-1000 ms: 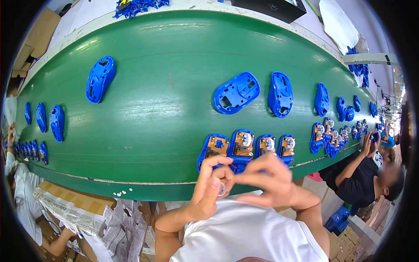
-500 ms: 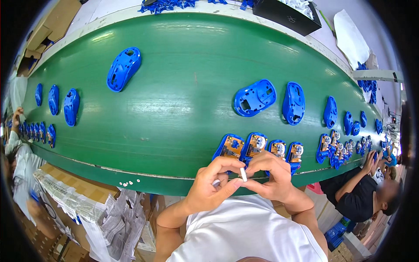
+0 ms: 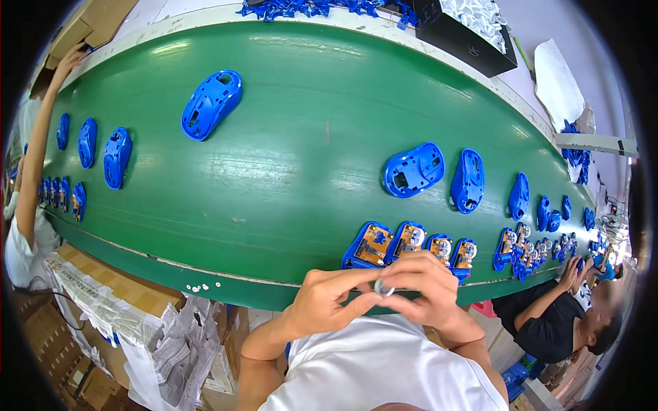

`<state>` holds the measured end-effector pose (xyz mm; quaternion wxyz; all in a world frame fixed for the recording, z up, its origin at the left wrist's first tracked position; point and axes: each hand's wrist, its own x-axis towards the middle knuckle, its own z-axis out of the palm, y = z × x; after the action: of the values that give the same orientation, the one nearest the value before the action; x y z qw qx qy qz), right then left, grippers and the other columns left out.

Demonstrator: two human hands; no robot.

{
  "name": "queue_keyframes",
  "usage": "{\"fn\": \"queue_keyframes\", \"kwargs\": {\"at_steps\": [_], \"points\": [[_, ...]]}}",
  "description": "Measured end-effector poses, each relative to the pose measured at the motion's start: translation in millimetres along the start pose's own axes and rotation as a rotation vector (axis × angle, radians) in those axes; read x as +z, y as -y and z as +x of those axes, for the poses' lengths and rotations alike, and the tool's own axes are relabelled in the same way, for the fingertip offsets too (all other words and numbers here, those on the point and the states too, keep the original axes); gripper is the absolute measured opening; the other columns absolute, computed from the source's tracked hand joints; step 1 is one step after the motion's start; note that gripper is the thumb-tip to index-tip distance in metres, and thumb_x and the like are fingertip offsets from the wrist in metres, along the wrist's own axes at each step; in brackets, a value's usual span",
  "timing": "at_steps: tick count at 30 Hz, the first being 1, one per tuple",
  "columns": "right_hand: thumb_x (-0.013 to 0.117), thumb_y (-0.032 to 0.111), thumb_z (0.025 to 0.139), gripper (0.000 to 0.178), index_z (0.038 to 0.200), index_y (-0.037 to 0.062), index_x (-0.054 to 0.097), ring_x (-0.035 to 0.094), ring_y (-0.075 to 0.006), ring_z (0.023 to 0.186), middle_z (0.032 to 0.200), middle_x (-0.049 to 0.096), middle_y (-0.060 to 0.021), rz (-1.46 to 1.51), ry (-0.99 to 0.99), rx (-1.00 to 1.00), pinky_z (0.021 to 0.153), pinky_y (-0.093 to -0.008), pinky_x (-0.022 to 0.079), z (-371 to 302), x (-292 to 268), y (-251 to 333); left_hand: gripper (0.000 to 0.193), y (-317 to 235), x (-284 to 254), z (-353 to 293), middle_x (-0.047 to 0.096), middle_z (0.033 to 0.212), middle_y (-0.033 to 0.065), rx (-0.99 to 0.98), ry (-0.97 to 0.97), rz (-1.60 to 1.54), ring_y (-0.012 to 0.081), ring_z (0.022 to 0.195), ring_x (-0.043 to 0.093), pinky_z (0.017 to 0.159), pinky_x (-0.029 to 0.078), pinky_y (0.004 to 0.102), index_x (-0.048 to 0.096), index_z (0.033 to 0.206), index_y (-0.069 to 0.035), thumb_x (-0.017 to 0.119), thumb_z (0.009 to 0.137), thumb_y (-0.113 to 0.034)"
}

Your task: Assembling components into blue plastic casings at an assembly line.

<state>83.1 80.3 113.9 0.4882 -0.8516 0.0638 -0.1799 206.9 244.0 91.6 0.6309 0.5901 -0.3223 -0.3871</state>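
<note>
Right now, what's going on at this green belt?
A person in a white shirt holds a small silvery round part between the left hand and right hand, at the near edge of the green conveyor belt. Blue plastic mouse bases with circuit boards lie just ahead; empty blue shells sit farther out.

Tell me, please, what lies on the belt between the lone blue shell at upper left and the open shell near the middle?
Only bare green belt in the head view.

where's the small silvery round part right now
In the head view the small silvery round part is pinched between the fingertips of the left hand and right hand, low and centre-right, just before the green conveyor belt, near the blue bases with orange circuit boards.
</note>
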Motion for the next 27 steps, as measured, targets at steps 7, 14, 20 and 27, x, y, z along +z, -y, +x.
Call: {"fn": "queue_keyframes", "kwargs": {"at_steps": [7, 14, 20, 27], "points": [[0.087, 0.004, 0.073, 0.028, 0.097, 0.0029, 0.072, 0.066, -0.0217, 0.085, 0.102, 0.073, -0.0092, -0.242, -0.159, 0.096, 0.08, -0.0325, 0.055, 8, 5, -20, 0.032, 23, 4, 7, 0.065, 0.078, 0.0007, 0.196, -0.38, 0.595, 0.0093, 0.049, 0.04, 0.043, 0.032, 0.0231, 0.074, 0.112, -0.005, 0.075, 0.08, -0.004], [0.086, 0.003, 0.071, 0.027, 0.094, 0.0035, 0.072, 0.065, -0.0222, 0.089, 0.106, 0.075, -0.008, -0.252, -0.125, 0.121, 0.08, -0.0322, 0.054, 10, 13, -23, 0.034, 29, 5, 4, 0.057, 0.076, -0.0009, 0.195, -0.233, 0.877, 0.0108, 0.048, 0.042, 0.042, 0.034, 0.025, 0.075, 0.113, -0.008, 0.078, 0.079, -0.011], [0.086, 0.006, 0.071, 0.025, 0.092, 0.0038, 0.072, 0.063, -0.0234, 0.091, 0.106, 0.076, -0.0079, -0.355, -0.068, 0.149, 0.086, -0.0345, 0.051, 3, 12, -26, 0.036, 27, 3, 5, 0.052, 0.072, -0.0022, 0.18, -0.189, 0.931, 0.0098, 0.047, 0.041, 0.041, 0.032, 0.0244, 0.075, 0.114, -0.009, 0.079, 0.08, -0.014], [0.084, 0.008, 0.074, 0.02, 0.092, 0.0075, 0.075, 0.059, -0.0212, 0.09, 0.105, 0.074, -0.0024, -0.456, -0.097, 0.173, 0.086, -0.034, 0.046, -1, 17, -22, 0.037, 29, 5, 5, 0.053, 0.073, -0.0024, 0.207, -0.183, 0.924, 0.0098, 0.047, 0.041, 0.041, 0.032, 0.0244, 0.074, 0.116, -0.009, 0.079, 0.08, -0.014]]}}
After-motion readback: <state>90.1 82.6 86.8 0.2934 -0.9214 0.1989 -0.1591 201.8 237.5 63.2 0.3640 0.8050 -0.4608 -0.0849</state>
